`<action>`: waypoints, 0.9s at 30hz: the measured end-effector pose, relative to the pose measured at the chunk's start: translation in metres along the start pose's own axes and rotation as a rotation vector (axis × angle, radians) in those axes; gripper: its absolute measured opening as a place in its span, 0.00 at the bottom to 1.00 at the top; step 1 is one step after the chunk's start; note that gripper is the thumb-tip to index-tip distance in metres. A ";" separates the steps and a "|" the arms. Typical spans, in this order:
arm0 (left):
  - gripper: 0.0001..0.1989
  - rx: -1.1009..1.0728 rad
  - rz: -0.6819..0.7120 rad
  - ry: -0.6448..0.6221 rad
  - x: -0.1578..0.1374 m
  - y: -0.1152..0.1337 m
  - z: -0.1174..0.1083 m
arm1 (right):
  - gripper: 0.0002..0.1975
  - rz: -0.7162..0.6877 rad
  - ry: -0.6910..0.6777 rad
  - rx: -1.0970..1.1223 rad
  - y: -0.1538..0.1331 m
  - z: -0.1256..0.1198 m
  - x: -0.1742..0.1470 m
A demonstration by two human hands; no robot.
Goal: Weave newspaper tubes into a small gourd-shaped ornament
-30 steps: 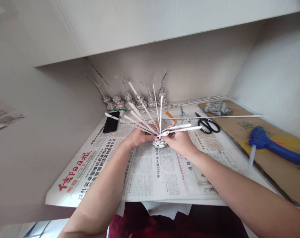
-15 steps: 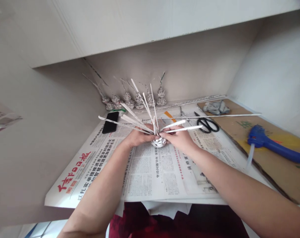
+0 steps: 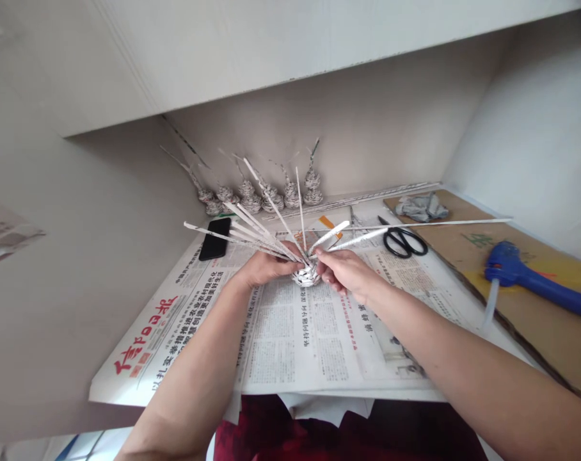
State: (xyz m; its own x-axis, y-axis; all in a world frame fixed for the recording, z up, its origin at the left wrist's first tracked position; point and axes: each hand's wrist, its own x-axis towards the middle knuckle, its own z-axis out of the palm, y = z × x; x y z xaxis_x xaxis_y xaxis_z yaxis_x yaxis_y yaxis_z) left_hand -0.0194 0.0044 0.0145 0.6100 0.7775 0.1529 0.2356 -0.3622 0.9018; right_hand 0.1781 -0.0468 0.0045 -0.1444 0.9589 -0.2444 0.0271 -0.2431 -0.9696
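A small round woven ball of rolled paper (image 3: pixel 306 276) sits low over the newspaper, with several white rolled-paper sticks (image 3: pixel 264 232) fanning up and out of it. My left hand (image 3: pixel 270 264) is closed on its left side, thumb on the top edge where the sticks come out. On the right, my right hand (image 3: pixel 344 269) pinches at the base of a paper stick (image 3: pixel 360 239) by the ball's rim; its other fingers are curled. A long thin paper stick (image 3: pixel 444 223) stretches off to the right behind my right hand.
Newspaper (image 3: pixel 290 352) covers the table. Several woven paper gourds (image 3: pixel 271 198) stand along the back wall. A black phone (image 3: pixel 215 239) lies left; black scissors (image 3: pixel 404 242) lie right. A blue glue gun (image 3: pixel 525 275) and a crumpled cloth (image 3: pixel 421 207) rest on cardboard (image 3: pixel 463 246).
My right hand has turned and its fingers have come out from behind the ball to its right side. The sticks have shifted, several leaning further left. My left hand stays on the ball.
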 end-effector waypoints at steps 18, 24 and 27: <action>0.12 0.000 -0.024 -0.043 0.000 0.004 0.004 | 0.11 -0.464 0.154 -0.262 0.010 0.001 0.007; 0.13 -0.053 -0.004 -0.050 0.002 0.002 0.004 | 0.06 -0.354 0.126 -0.057 0.012 0.004 0.010; 0.13 -0.085 0.008 -0.052 0.002 0.001 0.003 | 0.03 -0.322 0.131 -0.016 0.014 0.005 0.012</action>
State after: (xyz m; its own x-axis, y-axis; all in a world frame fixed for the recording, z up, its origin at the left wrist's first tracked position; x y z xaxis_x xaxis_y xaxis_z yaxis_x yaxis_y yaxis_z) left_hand -0.0153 0.0042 0.0143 0.6508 0.7461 0.1410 0.1670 -0.3218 0.9320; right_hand 0.1722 -0.0391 -0.0119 -0.0201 0.9969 0.0764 0.0169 0.0767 -0.9969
